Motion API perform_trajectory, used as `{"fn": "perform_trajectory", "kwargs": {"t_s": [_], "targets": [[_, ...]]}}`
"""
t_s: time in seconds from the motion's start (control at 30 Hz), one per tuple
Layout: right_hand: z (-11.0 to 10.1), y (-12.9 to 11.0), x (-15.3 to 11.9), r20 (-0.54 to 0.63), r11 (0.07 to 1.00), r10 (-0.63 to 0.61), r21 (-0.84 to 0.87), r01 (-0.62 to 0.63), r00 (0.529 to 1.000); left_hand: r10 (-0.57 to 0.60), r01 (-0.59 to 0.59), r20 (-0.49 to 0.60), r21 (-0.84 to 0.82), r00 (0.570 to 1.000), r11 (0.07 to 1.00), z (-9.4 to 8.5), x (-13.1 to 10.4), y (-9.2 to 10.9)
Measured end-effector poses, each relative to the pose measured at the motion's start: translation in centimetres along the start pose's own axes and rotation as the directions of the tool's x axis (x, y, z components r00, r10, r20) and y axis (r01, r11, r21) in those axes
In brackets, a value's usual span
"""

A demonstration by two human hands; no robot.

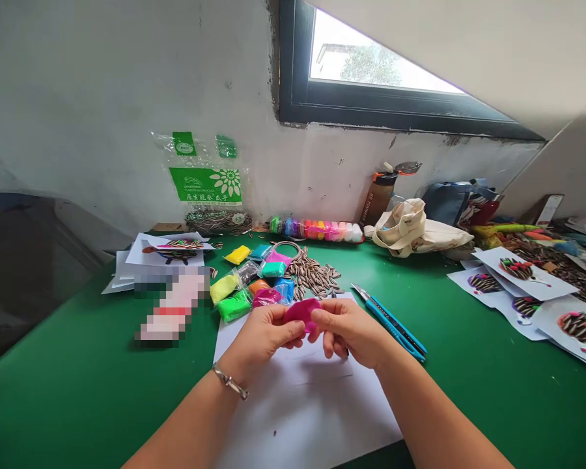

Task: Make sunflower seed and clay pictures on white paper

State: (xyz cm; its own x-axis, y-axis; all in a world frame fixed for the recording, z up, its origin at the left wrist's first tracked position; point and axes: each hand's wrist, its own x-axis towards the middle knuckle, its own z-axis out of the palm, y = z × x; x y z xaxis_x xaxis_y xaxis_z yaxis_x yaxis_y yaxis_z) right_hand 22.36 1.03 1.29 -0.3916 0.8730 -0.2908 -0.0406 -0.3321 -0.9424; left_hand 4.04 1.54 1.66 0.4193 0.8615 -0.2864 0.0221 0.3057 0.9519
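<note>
A flattened piece of magenta clay (303, 314) is stretched between my two hands, above a white sheet of paper (317, 404) with faint pencil lines. My left hand (268, 332), with a silver bracelet at the wrist, pinches its left side. On its right side, my right hand (346, 329) grips it between thumb and fingers; a dark thin object, partly hidden, shows by the lower fingers. Just beyond the hands lie small bags of coloured clay, among them a green one (234, 305) and a yellow one (237, 255). Striped sunflower seeds (315, 273) are heaped beside them.
Right of the paper lie a blue cutter and scissors (390, 322). Seed-decorated sheets (522, 270) are at the right, more papers (151, 260) at the left. A seed bag (209, 189), clay tubes (317, 229), a bottle (378, 195) and a cloth bag (410, 231) stand along the wall.
</note>
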Motion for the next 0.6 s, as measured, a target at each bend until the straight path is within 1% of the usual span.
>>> {"fn": "perform_trajectory", "kwargs": {"t_s": [0.13,0.2,0.4,0.53,0.6], "targets": [[0.16,-0.09,-0.04,-0.035,0.994,-0.110,0.002,0.110,0.993,0.041,-0.041,0.015,0.017,0.999,0.999,0.26,-0.25,0.22],[0.29,0.07,0.06,-0.050,0.990,-0.142,0.018,0.143,0.989,0.052,-0.052,0.013,0.006,0.999,0.999,0.40,-0.42,0.30],[0.03,0.38,0.29,-0.102,0.991,-0.123,0.047,0.128,0.987,-0.026,0.027,0.040,-0.036,0.999,0.999,0.36,-0.43,0.13],[-0.12,0.19,0.31,-0.113,0.994,-0.106,0.014,0.109,0.988,-0.002,0.002,-0.033,-0.017,0.999,1.000,0.32,-0.22,-0.01],[-0.02,0.13,0.32,-0.158,0.995,-0.098,-0.018,0.097,0.982,0.011,-0.010,-0.041,0.011,0.999,1.000,0.38,-0.22,0.07]]}}
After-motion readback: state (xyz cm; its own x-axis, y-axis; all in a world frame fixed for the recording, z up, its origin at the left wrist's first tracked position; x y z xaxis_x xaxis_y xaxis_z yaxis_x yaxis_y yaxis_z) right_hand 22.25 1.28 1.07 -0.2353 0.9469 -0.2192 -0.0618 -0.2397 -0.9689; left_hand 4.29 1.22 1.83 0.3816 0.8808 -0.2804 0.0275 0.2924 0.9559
